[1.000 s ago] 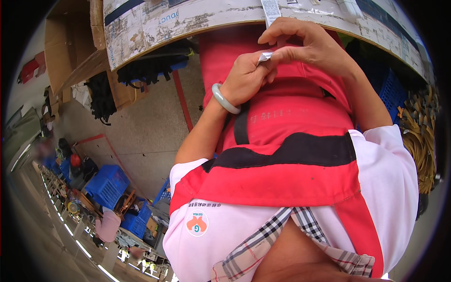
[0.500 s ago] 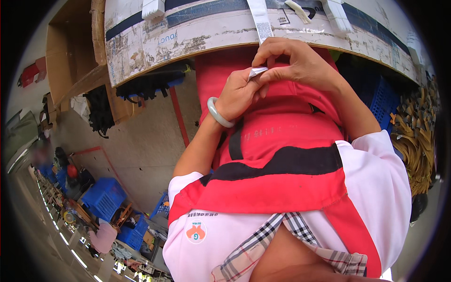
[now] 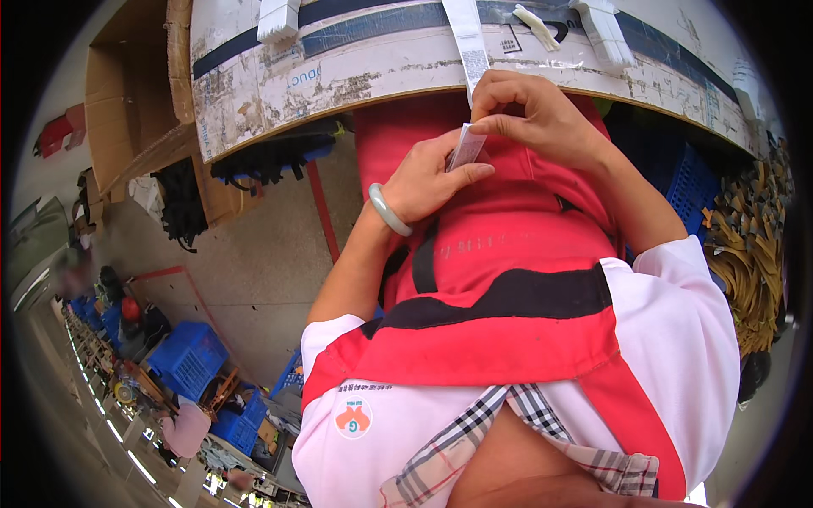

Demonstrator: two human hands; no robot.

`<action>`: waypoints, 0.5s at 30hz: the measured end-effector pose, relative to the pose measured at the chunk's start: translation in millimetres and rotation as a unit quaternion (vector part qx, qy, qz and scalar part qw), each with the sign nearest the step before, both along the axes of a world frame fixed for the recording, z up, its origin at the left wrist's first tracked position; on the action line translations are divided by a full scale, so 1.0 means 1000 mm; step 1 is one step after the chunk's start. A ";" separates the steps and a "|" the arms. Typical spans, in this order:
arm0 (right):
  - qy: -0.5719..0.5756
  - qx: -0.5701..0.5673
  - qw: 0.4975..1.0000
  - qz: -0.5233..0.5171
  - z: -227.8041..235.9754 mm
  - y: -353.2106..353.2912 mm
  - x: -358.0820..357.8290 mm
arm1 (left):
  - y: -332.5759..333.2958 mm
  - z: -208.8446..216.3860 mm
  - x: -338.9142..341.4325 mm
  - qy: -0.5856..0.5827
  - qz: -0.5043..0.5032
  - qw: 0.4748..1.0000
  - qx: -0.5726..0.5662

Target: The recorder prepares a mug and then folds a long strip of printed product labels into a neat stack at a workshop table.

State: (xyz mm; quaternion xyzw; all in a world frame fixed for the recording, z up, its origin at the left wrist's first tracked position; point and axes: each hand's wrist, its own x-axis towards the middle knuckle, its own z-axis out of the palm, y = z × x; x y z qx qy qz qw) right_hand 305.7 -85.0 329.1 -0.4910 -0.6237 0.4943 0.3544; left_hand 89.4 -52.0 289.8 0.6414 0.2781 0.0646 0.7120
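The packet [image 3: 465, 152], white and printed, is in the left hand [image 3: 434, 173], in front of the red apron [image 3: 517, 229] and just below the edge of the table [image 3: 356, 69]. The left hand holds it between the fingers and the thumb, and its upper end stands out of the grip. The right hand [image 3: 529, 118] is narrow, with the tips of forefinger and thumb at this upper end; I cannot tell if they pinch the packet, the strip, or only touch. I judge that the packet is very light, soft and easy to bend, perhaps a little slippery, and that it could crease or spread if held loosely; the flat sides near the middle seem the best place to hold, and one corner for the other hand. The strip [image 3: 467, 38], also thin and probably limp, should be taken by its edges. I count one packet and one strip, which comes from the table down to the right hand; whether they are joined, I cannot tell. On the table I count two white stacks [image 3: 605, 34], one at each side of the strip, and one cream piece [image 3: 537, 27]. One bracelet [image 3: 389, 211] is on the left wrist.
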 end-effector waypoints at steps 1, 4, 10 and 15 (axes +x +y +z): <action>0.000 -0.001 1.000 0.001 0.002 0.000 -0.001 | 0.004 0.003 0.000 -0.051 0.039 0.997 0.031; -0.006 0.017 1.000 0.025 0.006 -0.003 -0.009 | 0.014 0.024 0.000 -0.089 0.035 0.995 0.017; -0.024 0.025 0.999 -0.024 0.005 0.001 -0.011 | 0.008 -0.003 0.002 -0.087 0.021 0.993 -0.078; -0.049 0.017 0.999 -0.009 0.007 -0.001 -0.009 | 0.007 -0.005 0.002 -0.063 0.018 0.992 -0.108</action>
